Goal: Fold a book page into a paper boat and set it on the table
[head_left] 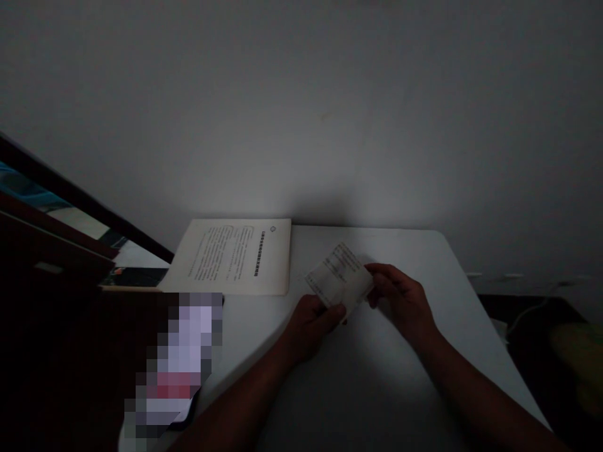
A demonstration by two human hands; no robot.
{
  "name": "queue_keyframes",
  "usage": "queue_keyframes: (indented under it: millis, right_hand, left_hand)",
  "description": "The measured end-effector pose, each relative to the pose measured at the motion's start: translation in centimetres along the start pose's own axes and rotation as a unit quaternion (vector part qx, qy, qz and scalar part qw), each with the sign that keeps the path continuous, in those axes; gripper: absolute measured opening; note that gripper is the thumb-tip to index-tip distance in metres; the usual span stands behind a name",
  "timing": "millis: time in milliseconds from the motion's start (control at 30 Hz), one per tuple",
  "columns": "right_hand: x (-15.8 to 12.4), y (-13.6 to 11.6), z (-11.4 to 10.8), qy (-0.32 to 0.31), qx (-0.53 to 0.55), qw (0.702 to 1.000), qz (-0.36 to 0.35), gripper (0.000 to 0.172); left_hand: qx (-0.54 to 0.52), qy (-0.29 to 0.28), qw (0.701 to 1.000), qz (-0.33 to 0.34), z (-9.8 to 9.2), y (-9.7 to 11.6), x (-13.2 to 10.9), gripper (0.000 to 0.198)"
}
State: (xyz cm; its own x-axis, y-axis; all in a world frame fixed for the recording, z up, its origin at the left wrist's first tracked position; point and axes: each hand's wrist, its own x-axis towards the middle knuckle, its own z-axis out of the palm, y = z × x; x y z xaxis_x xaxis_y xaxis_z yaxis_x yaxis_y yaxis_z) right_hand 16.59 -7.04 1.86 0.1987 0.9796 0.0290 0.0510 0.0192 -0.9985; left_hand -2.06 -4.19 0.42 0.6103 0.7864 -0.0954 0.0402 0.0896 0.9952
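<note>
A small printed slip of paper (340, 277) is held a little above the white table (377, 376), near its middle. My left hand (311, 325) pinches the slip's lower left corner with fingers closed. My right hand (401, 300) grips the slip's right edge, fingers curled onto it. The light is dim, so the print on the slip cannot be read.
A stack of printed sheets (234, 256) lies at the table's back left, against the pale wall. A blurred-out object (176, 364) rests at the table's left edge. Dark wooden furniture (51, 276) stands to the left. Dark floor with cables (522, 314) shows on the right.
</note>
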Motion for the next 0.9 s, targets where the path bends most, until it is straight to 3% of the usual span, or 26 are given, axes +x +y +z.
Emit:
queue_keyframes:
  millis: [200,433,633,767,900]
  right_hand:
    - [-0.1,0.1,0.4,-0.052,0.018,0.997,0.053,0.023]
    - [-0.6,0.1,0.7,-0.115,0.028,0.991,0.064,0.021]
    - [-0.4,0.5,0.5,-0.129,0.052,0.987,0.075,0.023]
    - [-0.2,0.8,0.3,-0.126,0.085,0.983,0.099,0.026]
    - [-0.1,0.8,0.2,-0.108,0.051,0.988,0.096,0.024]
  left_hand:
    - [-0.006,0.005,0.999,0.048,0.3,0.4,0.2,0.025]
    - [-0.031,0.068,0.995,-0.059,0.6,-0.3,0.4,0.041]
    - [-0.026,0.037,0.997,-0.059,0.5,0.4,0.3,0.045]
    - [-0.069,0.045,0.993,-0.085,0.2,-0.2,0.5,0.041]
    - [-0.102,0.034,0.991,-0.079,0.2,-0.6,0.5,0.040]
